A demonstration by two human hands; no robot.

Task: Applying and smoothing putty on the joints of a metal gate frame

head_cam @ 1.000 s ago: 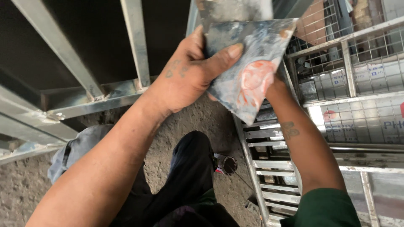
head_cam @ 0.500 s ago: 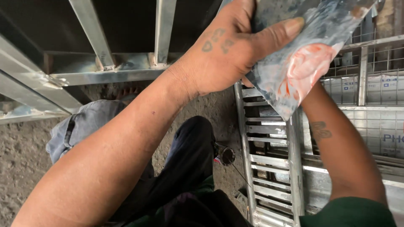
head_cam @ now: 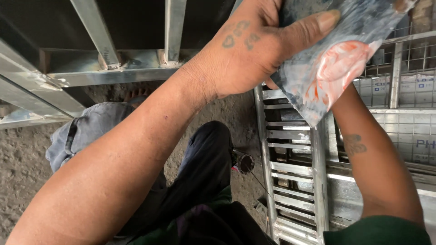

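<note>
Head view: left hand (head_cam: 245, 54) clamped on grey-orange smeared sheet (head_cam: 331, 68), thumb on top; looks thin, stiff, light, edge-gripped; right hand hidden behind, grip unclear.

Flat sheet (head_cam: 336, 59), thin, stiff-looking, sits top right of scene, far side, held up off the ground. Surface mostly mottled grey-blue w/ dark smears; big orange-pink swirled blotch on its right-centre part, paler streaks thru it. Tilted, one pointed corner hanging down toward near side, approx over the metal slats. Top edge runs out of view. Left edge part covered by a thumb lying across it. Back face can't be seen.
</note>
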